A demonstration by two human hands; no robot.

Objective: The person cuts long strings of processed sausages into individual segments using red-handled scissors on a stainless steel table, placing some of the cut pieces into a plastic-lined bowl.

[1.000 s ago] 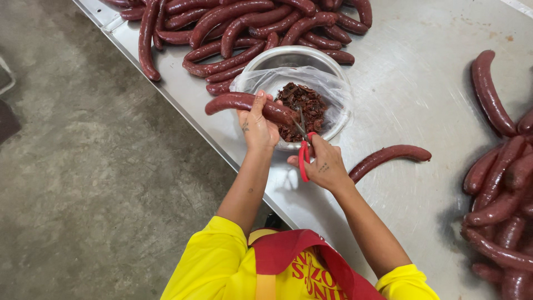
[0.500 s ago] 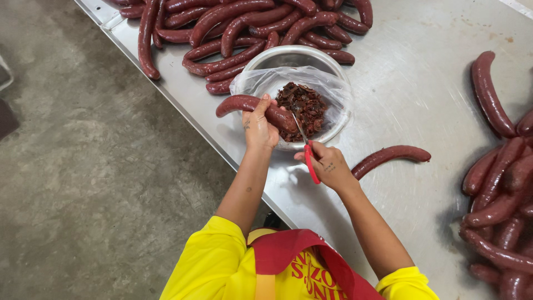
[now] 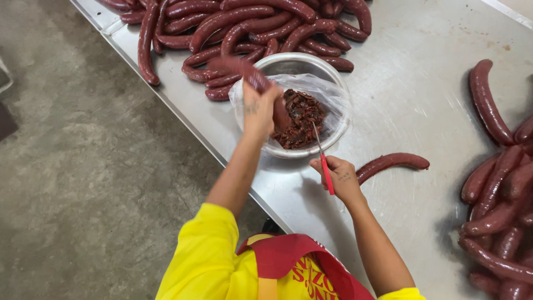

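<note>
Steel table (image 3: 422,83) over concrete floor (image 3: 66,166), edge runs diag. L hand (image 3: 260,108) grips sausage (image 3: 244,72) over bowl (image 3: 302,149); R hand (image 3: 340,176) closed on red scissors (image 3: 325,166). Bare steel btwn sausage piles.

Single head-worn view, looking steeply down, close over metal table (image 3: 422,100) edge, floor (image 3: 83,166) at left

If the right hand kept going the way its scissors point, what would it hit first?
The right hand aims its red-handled scissors up toward the bowl; they would likely meet the dark scraps in its plastic liner first, though depth is unclear.
</note>
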